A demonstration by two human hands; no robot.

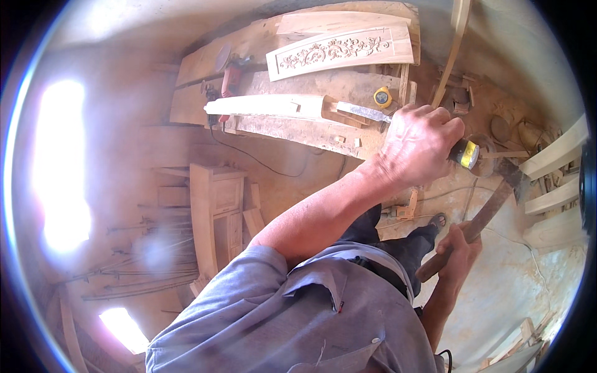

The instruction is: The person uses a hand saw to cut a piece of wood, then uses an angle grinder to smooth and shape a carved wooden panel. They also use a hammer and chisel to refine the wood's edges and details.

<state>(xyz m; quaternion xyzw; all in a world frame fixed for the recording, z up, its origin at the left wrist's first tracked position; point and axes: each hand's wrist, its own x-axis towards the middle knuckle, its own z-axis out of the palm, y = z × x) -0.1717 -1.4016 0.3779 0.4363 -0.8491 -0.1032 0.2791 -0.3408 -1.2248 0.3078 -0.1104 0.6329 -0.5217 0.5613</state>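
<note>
My left hand [423, 137] is closed round the handle of a chisel, whose dark end with a yellow band [467, 154] sticks out past my fist. The chisel's flat blade [364, 112] points left, its tip at the cut end of a long pale wooden piece [267, 105] on the workbench [267, 132]. Lower right, my right hand [459, 252] grips the wooden handle of a hammer [494, 208]. Its dark head [513, 174] is raised near the chisel's handle end; whether they touch, I cannot tell.
A carved panel [336, 53] lies on the bench's far side, with a yellow tape measure [382, 96] nearer. A red power tool [231, 81] sits left, its cord hanging down. A wooden cabinet [214, 211] stands left; an orange tool [407, 206] rests on the floor.
</note>
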